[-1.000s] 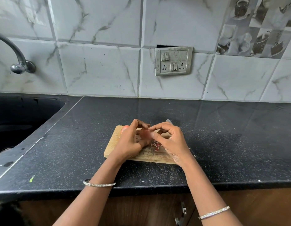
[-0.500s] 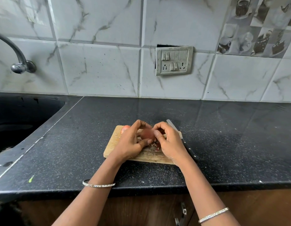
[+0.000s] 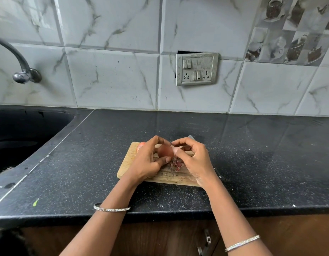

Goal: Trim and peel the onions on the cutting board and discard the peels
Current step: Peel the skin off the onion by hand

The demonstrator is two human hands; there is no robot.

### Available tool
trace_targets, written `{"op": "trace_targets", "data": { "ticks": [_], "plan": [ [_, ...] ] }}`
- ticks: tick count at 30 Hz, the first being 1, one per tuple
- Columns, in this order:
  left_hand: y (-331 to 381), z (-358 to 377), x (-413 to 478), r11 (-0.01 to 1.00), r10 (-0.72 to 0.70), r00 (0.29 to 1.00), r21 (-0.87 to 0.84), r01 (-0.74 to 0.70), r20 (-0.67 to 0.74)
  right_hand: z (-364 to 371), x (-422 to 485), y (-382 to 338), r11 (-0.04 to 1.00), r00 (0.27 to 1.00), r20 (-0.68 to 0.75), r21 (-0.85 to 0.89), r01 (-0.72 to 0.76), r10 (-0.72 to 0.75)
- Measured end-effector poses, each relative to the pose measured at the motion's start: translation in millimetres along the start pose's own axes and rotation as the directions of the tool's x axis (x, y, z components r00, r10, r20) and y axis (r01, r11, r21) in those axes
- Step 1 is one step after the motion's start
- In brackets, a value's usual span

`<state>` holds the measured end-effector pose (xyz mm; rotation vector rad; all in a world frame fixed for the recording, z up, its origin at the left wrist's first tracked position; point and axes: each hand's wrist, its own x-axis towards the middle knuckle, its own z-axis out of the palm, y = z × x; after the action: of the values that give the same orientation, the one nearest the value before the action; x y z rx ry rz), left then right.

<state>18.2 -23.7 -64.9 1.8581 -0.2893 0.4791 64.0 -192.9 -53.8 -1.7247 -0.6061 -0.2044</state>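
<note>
Nearby, peel scraps [image 3: 176, 163] and knife [image 3: 191, 137].

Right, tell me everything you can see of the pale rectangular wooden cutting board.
The pale rectangular wooden cutting board lies flat on the black speckled countertop, right of the dark sink. Its surface looks worn and scored. Reddish peel scraps lie on its middle, a reddish onion at its far left corner. The left hand and right hand, peeling a round brownish onion, hide much of it.
</note>
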Motion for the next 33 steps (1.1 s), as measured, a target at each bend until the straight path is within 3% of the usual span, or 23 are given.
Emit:
{"op": "trace_targets", "data": {
  "ticks": [4,14,33],
  "plan": [
    [-2.1,-0.5,0.1,1.0,0.015,1.0,-0.008,-0.014,0.005,0.5,-1.0,0.1,0.998,0.998,0.058,0.051,0.023,-0.026],
    [-5.5,-0.2,-1.1,0.971,-0.085,0.995,-0.22,0.094,0.047,-0.2,1.3,3.6,0.999,0.993,0.119,0.033,-0.021,0.017],
    [-9.2,-1.2,1.7,0.974,-0.074,0.996,-0.212,0.083,0.049,0.2,-0.8,2.3,0.999,0.976,0.22,0.028,-0.02,0.013]
  ]
}}
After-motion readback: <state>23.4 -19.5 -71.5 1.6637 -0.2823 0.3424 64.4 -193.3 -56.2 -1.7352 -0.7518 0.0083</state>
